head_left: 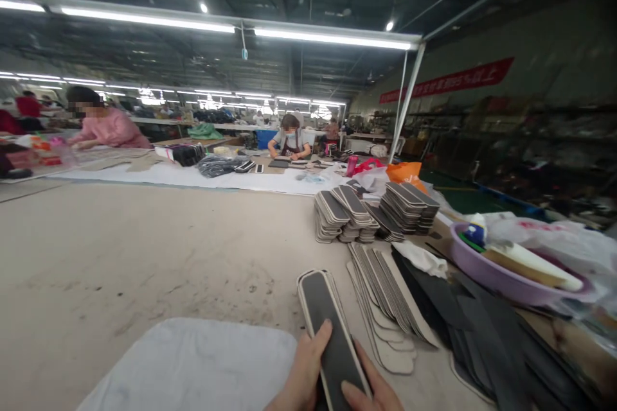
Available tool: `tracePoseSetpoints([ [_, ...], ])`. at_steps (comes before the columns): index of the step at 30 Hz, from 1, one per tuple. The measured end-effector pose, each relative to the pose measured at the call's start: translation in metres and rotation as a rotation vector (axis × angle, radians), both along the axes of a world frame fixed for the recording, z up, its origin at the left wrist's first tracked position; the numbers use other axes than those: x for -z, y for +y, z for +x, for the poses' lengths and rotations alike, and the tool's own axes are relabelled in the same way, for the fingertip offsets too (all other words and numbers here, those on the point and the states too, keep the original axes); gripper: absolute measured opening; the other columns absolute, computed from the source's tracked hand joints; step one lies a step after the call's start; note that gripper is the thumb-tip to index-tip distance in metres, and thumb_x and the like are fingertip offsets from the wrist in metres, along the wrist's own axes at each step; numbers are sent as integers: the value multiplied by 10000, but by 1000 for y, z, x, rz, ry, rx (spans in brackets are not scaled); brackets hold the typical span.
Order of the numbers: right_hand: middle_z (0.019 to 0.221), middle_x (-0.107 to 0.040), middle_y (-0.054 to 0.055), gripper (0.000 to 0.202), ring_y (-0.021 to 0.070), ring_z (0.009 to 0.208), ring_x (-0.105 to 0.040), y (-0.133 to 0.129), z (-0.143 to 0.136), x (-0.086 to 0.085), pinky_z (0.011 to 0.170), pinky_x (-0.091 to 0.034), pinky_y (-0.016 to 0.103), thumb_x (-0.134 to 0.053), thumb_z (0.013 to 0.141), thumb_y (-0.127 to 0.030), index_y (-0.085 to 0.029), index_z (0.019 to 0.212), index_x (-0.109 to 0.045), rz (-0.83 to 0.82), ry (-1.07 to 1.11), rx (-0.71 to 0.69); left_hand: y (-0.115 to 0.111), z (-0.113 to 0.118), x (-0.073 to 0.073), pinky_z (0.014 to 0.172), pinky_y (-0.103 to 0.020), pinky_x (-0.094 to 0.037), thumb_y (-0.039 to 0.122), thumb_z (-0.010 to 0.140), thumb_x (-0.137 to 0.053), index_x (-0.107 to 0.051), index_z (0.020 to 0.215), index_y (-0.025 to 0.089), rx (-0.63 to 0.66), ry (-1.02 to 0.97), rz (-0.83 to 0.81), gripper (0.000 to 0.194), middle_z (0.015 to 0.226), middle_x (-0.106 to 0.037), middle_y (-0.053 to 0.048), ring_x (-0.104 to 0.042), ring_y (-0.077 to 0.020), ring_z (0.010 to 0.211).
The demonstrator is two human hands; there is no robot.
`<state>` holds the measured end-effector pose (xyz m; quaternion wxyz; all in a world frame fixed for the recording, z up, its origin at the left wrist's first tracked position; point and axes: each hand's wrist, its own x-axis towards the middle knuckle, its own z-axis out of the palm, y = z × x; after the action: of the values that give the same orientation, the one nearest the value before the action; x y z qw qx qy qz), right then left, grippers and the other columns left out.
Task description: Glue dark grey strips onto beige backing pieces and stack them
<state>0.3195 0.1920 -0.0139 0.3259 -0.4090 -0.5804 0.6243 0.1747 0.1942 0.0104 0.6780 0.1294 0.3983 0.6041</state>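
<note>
A long grey panel with rounded ends and a pale rim (324, 308) is held between my two hands at the lower middle, tilted slightly away. My left hand (303, 366) grips its left side, with the thumb lying on the dark face. My right hand (369, 382) wraps the right edge lower down, thumb over the front near the bottom. More pale edges show behind the panel, so it may be several layers. Just right of it, a fanned row of pale, rounded panels (385, 295) lies on the table. Beside that row are black flat sheets (486, 327).
Stacks of grey-faced panels (332, 212) stand farther back on the table (168, 237). A purple basin (511, 282) holding a bottle and other items sits at right. White cloth (193, 366) lies at front left. Two people work across the table, near a black plastic bundle (219, 166).
</note>
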Motion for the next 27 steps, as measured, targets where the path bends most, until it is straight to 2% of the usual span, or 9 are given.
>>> tracePoseSetpoints([
  [4,1285,-501,90,717,250,1178,-464,28,-35,-32,1011,-357,371,-644,708,-479,-188,1323,-416,7,36,-31,12,-23,5,786,-366,-489,572,754,-542,-589,1087,94,-52,-243,61,584,980,-669,-145,-634,-258,867],
  [6,1264,-521,92,656,239,1143,-495,49,-59,-52,988,-384,369,-645,722,-440,-184,1292,-445,17,64,-80,18,-33,9,801,-355,-470,591,769,-498,-594,1077,103,-146,-350,97,585,1014,-655,-142,-615,-259,914],
  [9,1161,-594,94,605,231,1013,-578,94,-99,-75,888,-466,361,-663,710,-409,-169,1237,-488,56,86,-106,27,-41,16,750,-307,-455,540,774,-526,-592,1025,148,-325,-355,43,470,1002,-647,-98,-612,-217,883],
  [11,1072,-639,85,587,219,910,-617,133,-125,-81,805,-506,343,-685,682,-399,-162,1194,-520,90,76,-62,33,-40,24,680,-280,-443,517,769,-545,-579,986,160,-345,-326,-64,419,933,-643,-71,-614,-184,793],
  [14,972,-674,68,559,196,805,-640,193,-158,-75,720,-530,311,-704,642,-386,-161,1134,-564,72,89,70,41,-32,38,607,-263,-414,503,728,-590,-565,956,155,-294,-299,-170,417,865,-626,-57,-599,-160,689],
  [16,900,-688,71,513,190,767,-647,227,-173,-63,694,-535,300,-712,617,-369,-140,1064,-607,45,55,174,44,-27,45,591,-254,-399,501,689,-624,-566,933,158,-262,-297,-190,425,865,-620,-56,-591,-152,671],
  [18,802,-694,88,449,203,727,-651,250,-180,-48,653,-541,304,-719,601,-356,-113,972,-649,19,3,245,45,-23,50,585,-246,-388,517,672,-633,-572,907,163,-225,-312,-204,429,862,-619,-54,-586,-147,668],
  [22,677,-682,94,354,236,717,-650,267,-182,-24,587,-536,312,-713,612,-350,-133,891,-688,7,-79,350,45,-22,53,571,-232,-366,521,664,-646,-589,835,157,-107,-372,-217,406,796,-622,-53,-573,-140,635],
  [27,725,-683,107,420,255,783,-643,269,-182,-14,600,-532,329,-693,647,-379,-123,980,-669,63,-135,424,45,-20,54,553,-222,-361,480,684,-655,-600,784,146,-19,-421,-216,354,717,-619,-46,-563,-129,590],
])
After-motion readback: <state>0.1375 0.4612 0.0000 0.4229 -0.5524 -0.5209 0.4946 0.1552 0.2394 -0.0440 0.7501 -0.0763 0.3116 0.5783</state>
